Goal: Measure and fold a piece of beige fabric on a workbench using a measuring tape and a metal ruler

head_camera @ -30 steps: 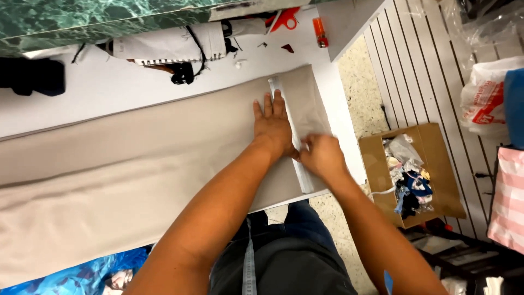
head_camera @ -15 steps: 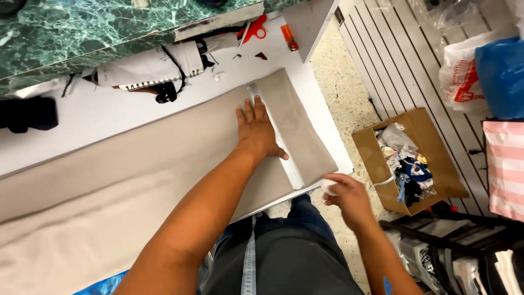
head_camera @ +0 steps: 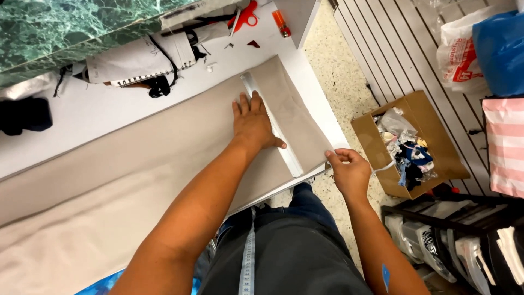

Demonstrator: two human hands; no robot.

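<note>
Closest in, a measuring tape [head_camera: 248, 257] hangs down the person's front. The right hand [head_camera: 349, 172] sits at the desk's near corner, around 4 o'clock, its grip pinched shut on the corner of the beige fabric [head_camera: 136, 164]. The left hand [head_camera: 252, 121] lies flat and open on that cloth, fingers spread, just beside a white strip [head_camera: 273, 128] running across it. The fabric covers most of the white desk [head_camera: 82, 117].

At 3 o'clock on the floor sits an open brown cardboard box [head_camera: 431, 158] full of scraps, with a rack of shoes [head_camera: 464, 246] nearer at 4 o'clock. Further right there's a pink striped bag [head_camera: 505, 145], and at 2 o'clock a white plastic bag [head_camera: 458, 52] with red print next to a blue bag [head_camera: 502, 46].

Far side of the desk: spiral notebook [head_camera: 136, 60], red-handled scissors [head_camera: 245, 15], a small orange thing [head_camera: 279, 22] that's hard to make out, then a green marble surface [head_camera: 54, 33].
</note>
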